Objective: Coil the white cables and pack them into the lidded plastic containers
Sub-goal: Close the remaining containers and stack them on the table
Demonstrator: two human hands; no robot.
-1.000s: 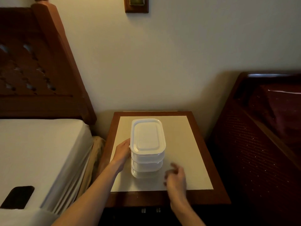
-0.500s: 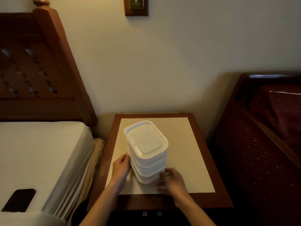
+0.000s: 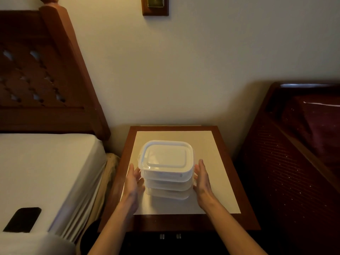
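Flanking our container stack (image 3: 166,173) on the worktop (image 3: 217,181), long axis left-right: left hand (image 3: 134,178), right hand (image 3: 202,178), fingers straight, pressing its ends.

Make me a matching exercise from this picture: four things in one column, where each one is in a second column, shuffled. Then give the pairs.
Things:
1. stack of lidded containers
2. dark phone
3. left hand
4. right hand

Places:
A. lying on the white bed, near its corner
B. against the stack's right side, fingers straight
C. standing on the bedside table, between both hands
D. against the stack's left side, fingers straight

Pairs: 1-C, 2-A, 3-D, 4-B
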